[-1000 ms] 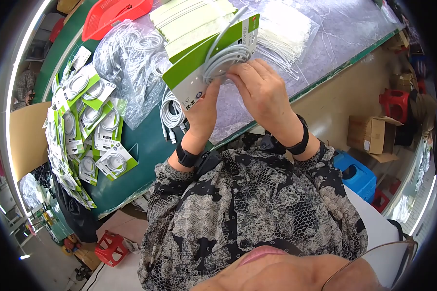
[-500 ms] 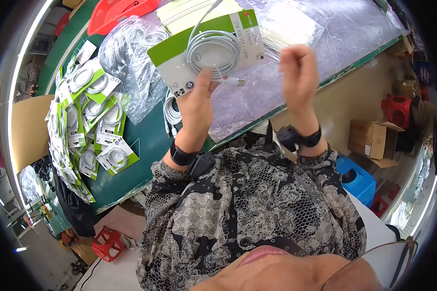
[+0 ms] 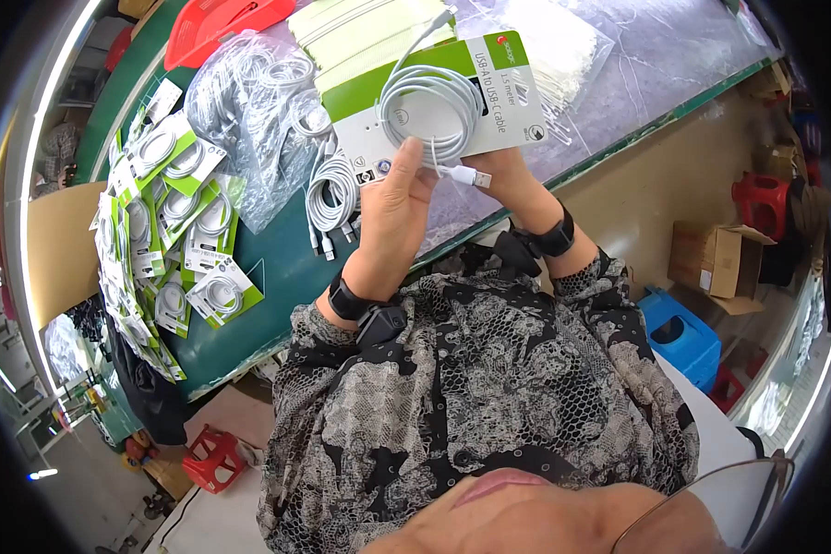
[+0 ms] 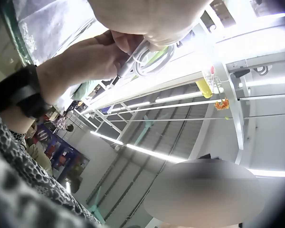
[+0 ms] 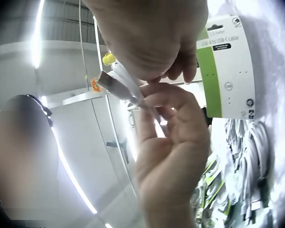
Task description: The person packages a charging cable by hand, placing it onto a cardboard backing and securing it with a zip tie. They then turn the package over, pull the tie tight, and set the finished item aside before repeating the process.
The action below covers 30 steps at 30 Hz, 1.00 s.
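Observation:
My left hand (image 3: 395, 208) grips a green and white card (image 3: 517, 120) at its lower left, its thumb over a coil of white cable (image 3: 475, 111) on the card's front. A white USB plug (image 3: 471, 175) hangs at the card's lower edge. Behind the lower right part of the card is my right hand (image 3: 517, 185), its fingers hidden in the head view. In the right wrist view the right hand (image 5: 156, 38) has bent fingers close to the left hand (image 5: 173, 137); what they hold is unclear. The plug (image 5: 115, 86) points up and left there.
A pile of carded cables (image 3: 157, 231) lies at the table's left, beside a clear bag of cables (image 3: 249, 120). Loose coiled cables (image 3: 332, 198), a stack of cards (image 3: 369, 32), white ties (image 3: 559, 55) and a red tray (image 3: 217, 28) are also on the table.
My right hand left the coil, swung out to the right, and is now behind the card. The card, turned face-up, has shifted slightly right in my left hand since half a second ago.

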{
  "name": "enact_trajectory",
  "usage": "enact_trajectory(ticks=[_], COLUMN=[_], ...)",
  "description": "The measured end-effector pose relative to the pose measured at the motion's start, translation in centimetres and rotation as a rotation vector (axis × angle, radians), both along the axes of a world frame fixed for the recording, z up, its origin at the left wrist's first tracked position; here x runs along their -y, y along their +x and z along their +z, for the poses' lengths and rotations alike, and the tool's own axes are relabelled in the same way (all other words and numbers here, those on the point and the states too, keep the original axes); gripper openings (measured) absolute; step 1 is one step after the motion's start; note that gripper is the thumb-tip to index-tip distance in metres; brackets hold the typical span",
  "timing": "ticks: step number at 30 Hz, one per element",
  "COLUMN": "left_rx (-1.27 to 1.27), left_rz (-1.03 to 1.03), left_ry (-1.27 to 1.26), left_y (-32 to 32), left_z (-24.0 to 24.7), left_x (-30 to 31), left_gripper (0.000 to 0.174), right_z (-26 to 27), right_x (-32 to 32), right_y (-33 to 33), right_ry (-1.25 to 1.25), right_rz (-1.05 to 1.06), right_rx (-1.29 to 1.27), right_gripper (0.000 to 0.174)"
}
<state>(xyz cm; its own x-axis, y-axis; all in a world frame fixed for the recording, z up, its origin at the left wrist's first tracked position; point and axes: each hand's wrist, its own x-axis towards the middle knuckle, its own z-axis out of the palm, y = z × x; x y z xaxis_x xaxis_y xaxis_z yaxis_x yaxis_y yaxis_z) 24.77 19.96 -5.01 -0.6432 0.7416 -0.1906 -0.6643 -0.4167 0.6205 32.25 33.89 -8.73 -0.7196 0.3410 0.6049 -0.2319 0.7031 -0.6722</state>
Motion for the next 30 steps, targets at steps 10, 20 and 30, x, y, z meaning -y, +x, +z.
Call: enact_trajectory(ticks=[10, 20, 30], left_rx=[-0.131, -0.193, -0.071], left_rz=[-0.077, 0.072, 0.085], left_ry=[0.073, -0.028, -0.049], left_y=[-0.4, -1.7, -1.0], left_z=[0.3, -0.8, 1.2], left_x=[-0.8, -0.9, -1.7], left_gripper=[0.031, 0.024, 0.025], right_z=[-1.3, 2.3, -1.1], right_x=[0.6, 2.0, 1.3], right_y=[0.6, 1.4, -0.9], right_ry=[-0.401, -0.821, -0.382], right_rz=[0.030, 0.266, -0.161], right_rx=[0.041, 0.609, -0.138], right_gripper=[0.032, 0.030, 0.023])
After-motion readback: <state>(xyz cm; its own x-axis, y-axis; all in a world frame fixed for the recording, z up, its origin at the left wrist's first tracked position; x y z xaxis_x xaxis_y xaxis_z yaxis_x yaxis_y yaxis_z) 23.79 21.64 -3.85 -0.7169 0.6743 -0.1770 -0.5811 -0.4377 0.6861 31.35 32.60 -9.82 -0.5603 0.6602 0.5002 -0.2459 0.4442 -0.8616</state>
